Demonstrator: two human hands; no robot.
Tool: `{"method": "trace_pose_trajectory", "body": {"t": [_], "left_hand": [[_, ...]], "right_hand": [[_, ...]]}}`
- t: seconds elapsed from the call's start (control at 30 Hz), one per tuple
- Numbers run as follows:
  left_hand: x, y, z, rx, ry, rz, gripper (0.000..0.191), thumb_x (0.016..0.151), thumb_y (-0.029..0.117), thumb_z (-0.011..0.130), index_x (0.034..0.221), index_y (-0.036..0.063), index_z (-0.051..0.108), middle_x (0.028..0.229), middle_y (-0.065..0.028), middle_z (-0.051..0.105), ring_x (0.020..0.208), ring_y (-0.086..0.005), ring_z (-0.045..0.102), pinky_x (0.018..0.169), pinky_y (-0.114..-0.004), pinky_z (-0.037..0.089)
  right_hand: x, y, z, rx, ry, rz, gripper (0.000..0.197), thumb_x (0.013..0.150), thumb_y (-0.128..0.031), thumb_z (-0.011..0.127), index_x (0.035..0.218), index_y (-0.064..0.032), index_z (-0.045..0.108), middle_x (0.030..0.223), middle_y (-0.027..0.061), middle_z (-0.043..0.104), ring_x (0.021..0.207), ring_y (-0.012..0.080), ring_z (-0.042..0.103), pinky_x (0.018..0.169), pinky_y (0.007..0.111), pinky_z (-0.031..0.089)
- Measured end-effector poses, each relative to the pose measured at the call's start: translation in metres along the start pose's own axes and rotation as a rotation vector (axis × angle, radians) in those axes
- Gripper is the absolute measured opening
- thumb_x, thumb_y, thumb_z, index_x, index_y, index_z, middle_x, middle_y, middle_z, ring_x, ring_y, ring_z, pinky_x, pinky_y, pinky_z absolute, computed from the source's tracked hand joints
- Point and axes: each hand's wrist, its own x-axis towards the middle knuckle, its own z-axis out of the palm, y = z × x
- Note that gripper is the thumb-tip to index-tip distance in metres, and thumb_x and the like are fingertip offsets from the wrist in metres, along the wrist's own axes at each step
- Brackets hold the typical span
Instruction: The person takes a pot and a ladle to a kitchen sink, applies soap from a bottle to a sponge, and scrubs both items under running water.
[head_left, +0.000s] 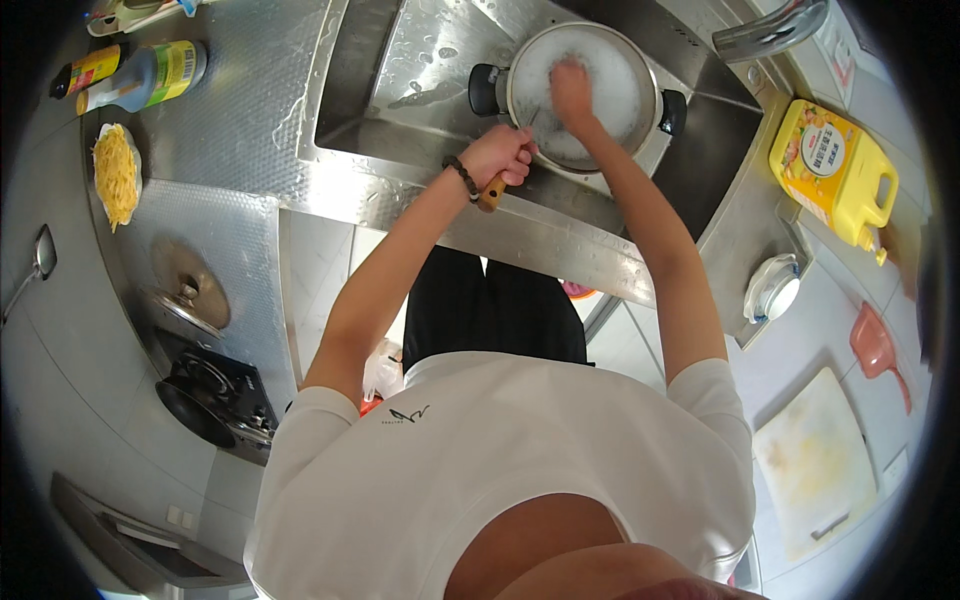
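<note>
A steel pot (654, 75) with two black side handles stands in the stainless steel sink (420, 112), full of foamy water. My left hand (501, 156), with a beaded bracelet at its wrist, grips the wooden handle (492, 193) of a utensil at the pot's near left rim. Part of the utensil's metal shows beyond my fingers; its far end is hidden by foam. My right hand (571, 90) reaches down into the suds, its fingertips hidden, so what it may hold cannot be seen.
A curved faucet (772, 30) overhangs the sink's back right. Right of the sink are a yellow detergent jug (832, 172) and stacked bowls (772, 289). Leftward lie bottles (172, 71), a plate of yellow shreds (117, 176), a glass lid (187, 292) and a black pan (191, 409).
</note>
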Motion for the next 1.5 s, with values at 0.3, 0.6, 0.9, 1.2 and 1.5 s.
{"method": "trace_pose_trajectory", "body": {"t": [0.3, 0.6, 0.9, 1.2, 1.5], "left_hand": [[0.002, -0.001, -0.011, -0.106, -0.072, -0.015, 0.026, 0.095, 0.025, 0.043, 0.084, 0.0006, 0.044, 0.057, 0.0033, 0.032, 0.039, -0.0045, 0.026, 0.031, -0.02, 0.021], [0.0, 0.001, -0.003, -0.043, -0.031, 0.028, 0.026, 0.095, 0.024, 0.042, 0.083, 0.0009, 0.045, 0.057, 0.0034, 0.033, 0.04, -0.0048, 0.026, 0.031, -0.021, 0.022], [-0.001, -0.004, 0.0, 0.01, 0.021, 0.084, 0.023, 0.093, 0.023, 0.045, 0.083, 0.002, 0.046, 0.056, 0.0029, 0.035, 0.039, -0.006, 0.029, 0.033, -0.023, 0.023], [-0.009, -0.009, 0.022, 0.674, 0.3, 0.253, 0.026, 0.09, 0.022, 0.048, 0.085, -0.0028, 0.052, 0.058, -0.0053, 0.049, 0.043, -0.0153, 0.048, 0.036, -0.031, 0.037], [-0.037, -0.02, 0.03, 1.436, 0.56, 0.732, 0.016, 0.08, 0.011, 0.055, 0.087, -0.0029, 0.052, 0.081, -0.0224, 0.059, 0.076, -0.0423, 0.058, 0.067, -0.049, 0.048]], "right_hand": [[-0.036, 0.018, -0.02, 0.431, -0.196, -0.279, 0.015, 0.078, -0.013, 0.051, 0.086, -0.0034, 0.06, 0.082, 0.0175, 0.061, 0.083, 0.0357, 0.058, 0.074, 0.047, 0.046], [-0.02, 0.015, 0.007, -0.127, -0.294, -0.083, 0.015, 0.078, -0.012, 0.051, 0.081, -0.0077, 0.065, 0.08, 0.0107, 0.063, 0.078, 0.0269, 0.062, 0.066, 0.039, 0.05], [-0.067, 0.007, -0.014, 0.029, -0.302, -0.136, 0.012, 0.071, -0.007, 0.054, 0.076, -0.002, 0.063, 0.076, 0.0175, 0.061, 0.078, 0.0318, 0.06, 0.069, 0.042, 0.049], [-0.071, -0.002, -0.025, 0.507, -0.394, -0.094, 0.026, 0.067, -0.021, 0.064, 0.08, 0.0014, 0.061, 0.081, 0.0207, 0.061, 0.083, 0.0387, 0.057, 0.076, 0.045, 0.046], [-0.063, 0.03, -0.073, 0.698, 0.023, 0.471, 0.038, 0.072, -0.027, 0.062, 0.095, 0.0022, 0.062, 0.088, 0.0241, 0.06, 0.09, 0.0388, 0.056, 0.082, 0.043, 0.045]]}}
